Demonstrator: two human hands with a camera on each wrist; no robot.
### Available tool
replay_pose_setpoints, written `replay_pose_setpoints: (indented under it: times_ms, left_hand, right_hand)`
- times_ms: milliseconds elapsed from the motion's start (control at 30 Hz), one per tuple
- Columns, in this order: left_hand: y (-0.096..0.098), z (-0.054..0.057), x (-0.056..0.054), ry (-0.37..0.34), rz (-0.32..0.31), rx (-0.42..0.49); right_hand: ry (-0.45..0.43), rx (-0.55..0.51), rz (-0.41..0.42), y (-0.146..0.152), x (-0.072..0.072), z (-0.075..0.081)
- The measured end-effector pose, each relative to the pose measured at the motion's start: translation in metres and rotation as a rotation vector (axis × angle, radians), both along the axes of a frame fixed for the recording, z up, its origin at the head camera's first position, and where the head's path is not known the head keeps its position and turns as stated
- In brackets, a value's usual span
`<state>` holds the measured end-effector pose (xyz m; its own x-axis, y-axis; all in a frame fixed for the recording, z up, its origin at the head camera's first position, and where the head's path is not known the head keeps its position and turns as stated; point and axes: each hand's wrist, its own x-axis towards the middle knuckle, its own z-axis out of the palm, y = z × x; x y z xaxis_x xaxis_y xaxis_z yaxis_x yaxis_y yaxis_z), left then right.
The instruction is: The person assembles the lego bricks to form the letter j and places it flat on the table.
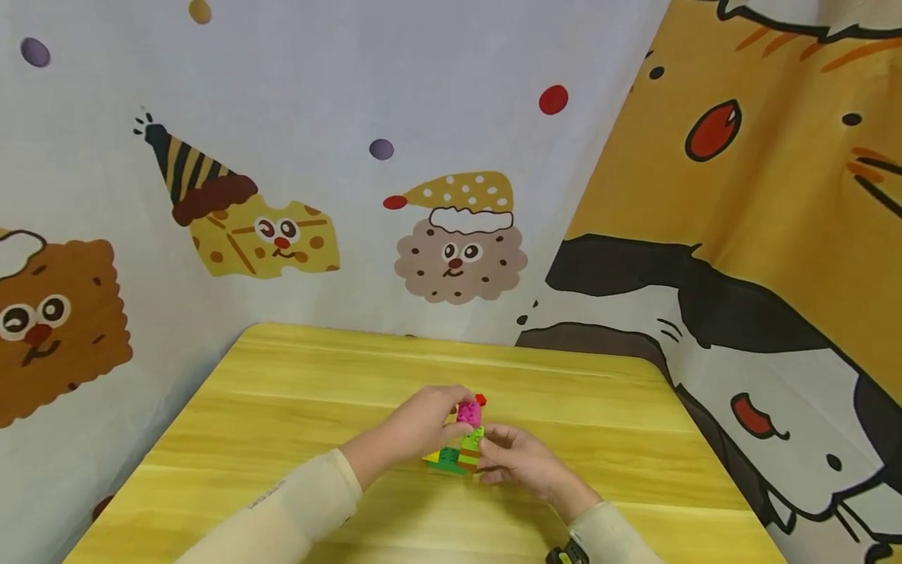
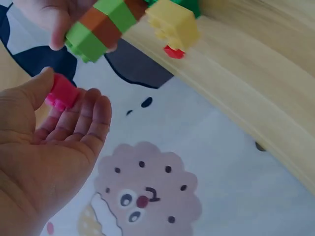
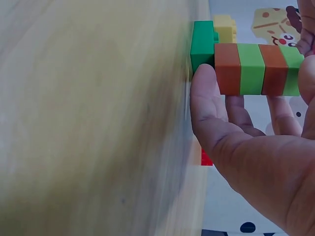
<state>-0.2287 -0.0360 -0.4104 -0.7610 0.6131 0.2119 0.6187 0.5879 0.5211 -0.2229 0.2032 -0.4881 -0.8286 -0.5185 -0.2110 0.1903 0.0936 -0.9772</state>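
Note:
My left hand [image 1: 426, 421] pinches a pink toy building block [image 2: 62, 92] between thumb and fingers, just above a stack of blocks [image 1: 470, 450]. The stack alternates brown and light green [image 3: 251, 69], with a light green block on top whose studs show in the left wrist view. My right hand [image 1: 524, 464] grips this stack from its right side. Pink block and stack top are apart in the left wrist view. Beside the foot of the stack are a dark green block [image 3: 202, 43] and a yellow block [image 2: 173, 23]. Under them lies a green base piece [image 1: 445, 468].
A small red piece [image 2: 174, 52] lies on the wood-grain table [image 1: 317, 376] beyond the blocks. Behind the table hangs a white cloth [image 1: 296, 94] printed with cartoon snacks, with a cartoon animal print [image 1: 747, 258] at the right.

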Motion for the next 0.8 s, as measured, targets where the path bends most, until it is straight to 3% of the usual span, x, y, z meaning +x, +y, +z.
replay_pose_setpoints:
  times_ms: [267, 500, 800]
  left_hand:
    - [0.011, -0.008, 0.001, 0.065, -0.034, -0.128]
    - [0.015, -0.015, 0.002, 0.078, -0.012, -0.145]
    - [0.019, -0.014, 0.005, 0.094, -0.004, -0.152]
  right_hand:
    - [0.011, -0.008, 0.009, -0.003, -0.002, -0.003]
    - [0.0, -0.032, 0.021, -0.001, -0.004, -0.005]
    - [-0.018, -0.05, 0.037, 0.002, -0.003, -0.003]
